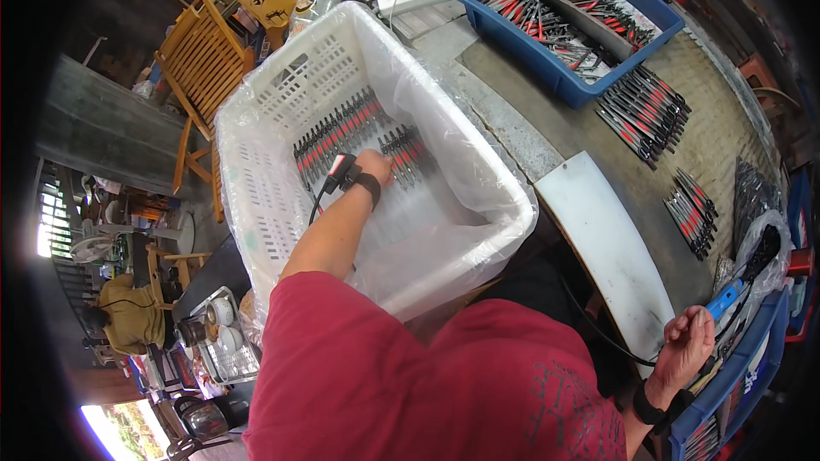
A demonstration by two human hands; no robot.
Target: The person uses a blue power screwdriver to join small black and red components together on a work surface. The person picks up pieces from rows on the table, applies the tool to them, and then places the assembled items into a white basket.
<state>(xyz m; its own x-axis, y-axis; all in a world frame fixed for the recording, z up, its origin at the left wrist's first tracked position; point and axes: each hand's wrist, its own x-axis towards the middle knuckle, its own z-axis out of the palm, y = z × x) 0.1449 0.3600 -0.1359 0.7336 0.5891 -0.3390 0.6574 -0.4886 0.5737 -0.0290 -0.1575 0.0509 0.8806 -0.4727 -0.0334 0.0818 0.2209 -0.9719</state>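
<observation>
My left hand (374, 167) reaches down into a white slotted crate (248, 192) lined with clear plastic. Its fingers look curled and are mostly hidden, at the edge of a short row of red-and-black pens (401, 151). A longer row of such pens (340, 130) lies beside it, farther toward the crate's far wall. At the lower right, my right hand (688, 343) is closed, its fingertips at the end of a blue-handled tool (724, 299) with a dark head. A black band circles each wrist; a small device with a cable sits at the left one.
A blue tray (530, 64) of loose pens stands at the table's far side. Pen bundles (647, 115) and a smaller pile (692, 212) lie on the table, near a white board (602, 243). Another blue bin (743, 384) is at lower right; a wooden folding chair (201, 60) stands left.
</observation>
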